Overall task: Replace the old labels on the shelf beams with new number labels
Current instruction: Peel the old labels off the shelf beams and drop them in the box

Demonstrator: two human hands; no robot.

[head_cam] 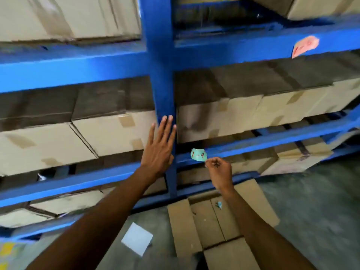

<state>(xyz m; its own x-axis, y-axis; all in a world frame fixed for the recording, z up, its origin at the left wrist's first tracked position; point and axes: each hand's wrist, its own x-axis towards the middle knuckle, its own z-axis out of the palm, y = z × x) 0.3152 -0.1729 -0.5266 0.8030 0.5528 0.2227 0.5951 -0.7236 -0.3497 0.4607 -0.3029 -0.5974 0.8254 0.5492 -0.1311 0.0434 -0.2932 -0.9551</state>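
Head view, nearest first: on the grey concrete floor lies a pale square pad of paper (137, 238), beside a flattened brown cardboard sheet (218, 227) carrying a small blue scrap (219, 204). My left hand (158, 149) is spread flat, fingers together, against the blue painted steel upright (163, 90). My right hand (219, 169) is closed to a pinch at the lower right corner of the green label (198, 154), a torn-edged slip marked 1-4 in red, stuck on the lower beam (272, 142). I judge this the peeling step; next I'd pull slowly along the beam so the thin paper comes off whole. Farther up, a pink label (304, 46) sits on the higher beam (243, 49), with taped cardboard cartons (115, 131) between.
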